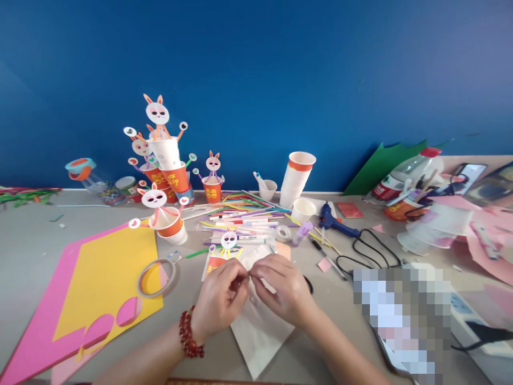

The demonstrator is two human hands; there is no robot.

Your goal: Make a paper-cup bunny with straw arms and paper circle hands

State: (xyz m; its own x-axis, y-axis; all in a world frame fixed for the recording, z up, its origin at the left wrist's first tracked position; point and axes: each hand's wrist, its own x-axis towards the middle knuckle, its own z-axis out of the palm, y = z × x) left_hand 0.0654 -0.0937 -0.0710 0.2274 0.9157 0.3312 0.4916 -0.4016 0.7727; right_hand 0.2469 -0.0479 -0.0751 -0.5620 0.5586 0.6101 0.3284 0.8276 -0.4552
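Note:
My left hand point(224, 293), with a red bead bracelet point(188, 332) at its wrist, is closed in a pinch. Fingertip to fingertip with it, my right hand point(282, 286) is pinched too. Whatever lies between the fingers is too small or hidden to make out. Both hands hover over a white paper sheet point(262, 339). Just behind the left hand is a red cup point(216, 262) with a white rabbit face point(229, 240) on yellow stems. Left of the hands, a roll of tape point(140, 289) lies on yellow paper point(108, 278).
Rabbit-decorated paper cups point(176, 179) stand stacked at the back left. Coloured sticks and markers point(244, 224) lie behind the hands, near a tall cup stack point(296, 179). A blue glue gun point(334, 222) with a black cable, a bottle point(401, 176) and a power strip point(476, 321) are on the right.

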